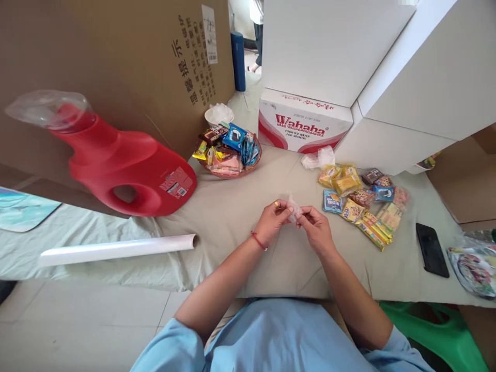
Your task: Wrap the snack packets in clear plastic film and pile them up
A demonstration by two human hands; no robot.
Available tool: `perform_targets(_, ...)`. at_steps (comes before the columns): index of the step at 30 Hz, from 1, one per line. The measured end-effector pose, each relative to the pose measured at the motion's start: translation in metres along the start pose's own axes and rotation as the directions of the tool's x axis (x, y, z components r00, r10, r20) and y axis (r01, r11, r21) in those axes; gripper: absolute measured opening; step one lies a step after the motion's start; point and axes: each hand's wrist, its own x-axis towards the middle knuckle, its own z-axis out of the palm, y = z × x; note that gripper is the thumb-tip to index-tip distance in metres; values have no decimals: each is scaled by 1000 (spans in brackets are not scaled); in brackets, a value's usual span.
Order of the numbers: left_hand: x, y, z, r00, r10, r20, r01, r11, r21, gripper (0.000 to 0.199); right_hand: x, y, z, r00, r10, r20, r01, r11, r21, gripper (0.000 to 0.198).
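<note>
Between my two hands is a small, crumpled piece of clear plastic film (pixel 293 206), held above the middle of the cloth-covered table. My left hand (pixel 272 219) pinches its left side, with a ring on one finger and a red string on the wrist. On the other side my right hand (pixel 316 226) pinches the film between thumb and fingers. Several wrapped snacks (pixel 360 199) in yellow, blue and brown packets lie just right of my right hand. A basket (pixel 228 174) heaped with similar packets stands to the upper left of my hands.
A large red jug (pixel 132 165) and a white roll (pixel 120 249) lie at left. Behind the basket are a white bowl (pixel 219 114) and a big cardboard box (pixel 127 57). A Wahaha carton (pixel 304 121) stands at the back. At right is a black phone (pixel 432 249).
</note>
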Motion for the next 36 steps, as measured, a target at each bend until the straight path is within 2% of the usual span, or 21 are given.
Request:
perform_targets(4, 11, -18, -8, 998, 56, 10, -55, 997, -45, 45, -6, 9, -10, 994, 90, -67, -87, 995, 46, 27)
perform_targets(7, 12, -23, -14, 993, 113, 22, -113, 993, 32, 39, -7, 7, -21, 986, 158, -56, -155, 987, 48, 30)
perform_targets(9, 11, -23, -17, 981, 193, 20, -194, 968, 161, 33, -3, 1, -26, 986, 113, -122, -120, 992, -47, 32)
perform_targets(11, 10, -22, -18, 953, 299, 49, -299, 904, 307, 25, 5, -7, -26, 984, 22, -178, -52, 985, -165, 34)
perform_targets(13, 10, -22, -19, 916, 384, 113, -395, 820, 414, 16, 16, -13, -22, 993, -6, -115, -24, 967, -255, 34)
perform_targets(15, 10, -22, -21, 892, 426, 150, -443, 762, 472, 11, 27, -15, -17, 999, 31, -21, -36, 959, -282, 33)
perform_targets(17, 11, -23, -23, 888, 440, 132, -443, 744, 500, 13, 35, -13, -15, 998, 59, -29, -64, 973, -222, 34)
perform_targets(19, 13, -23, -25, 889, 450, 85, -427, 747, 509, 14, 39, -8, -15, 992, 72, -103, -84, 989, -118, 36)
perform_targets(23, 15, -23, -29, 884, 465, -47, -393, 794, 464, 12, 36, 0, -18, 977, 114, -182, -106, 993, 55, 41)
perform_targets(25, 16, -23, -29, 899, 421, -116, -348, 851, 392, 15, 33, 3, -18, 973, 128, -190, -105, 986, 126, 41)
perform_targets(28, 19, -24, -29, 948, 270, -169, -238, 953, 188, 21, 29, 5, -18, 975, 133, -175, -104, 981, 167, 41)
perform_targets(31, 22, -25, -29, 969, 158, -190, -158, 987, 11, 29, 25, 2, -20, 971, 66, -229, -71, 997, -11, 39)
perform_targets(33, 24, -25, -31, 964, 165, -207, -168, 986, 5, 31, 21, -5, -20, 953, -120, -280, 41, 961, -272, 38)
perform_targets(34, 25, -24, -31, 962, 181, -206, -180, 983, 23, 32, 19, -9, -19, 939, -237, -251, 117, 903, -412, 40)
perform_targets(36, 26, -24, -32, 961, 205, -183, -198, 978, 58, 33, 17, -17, -15, 915, -397, -72, 269, 732, -627, 46)
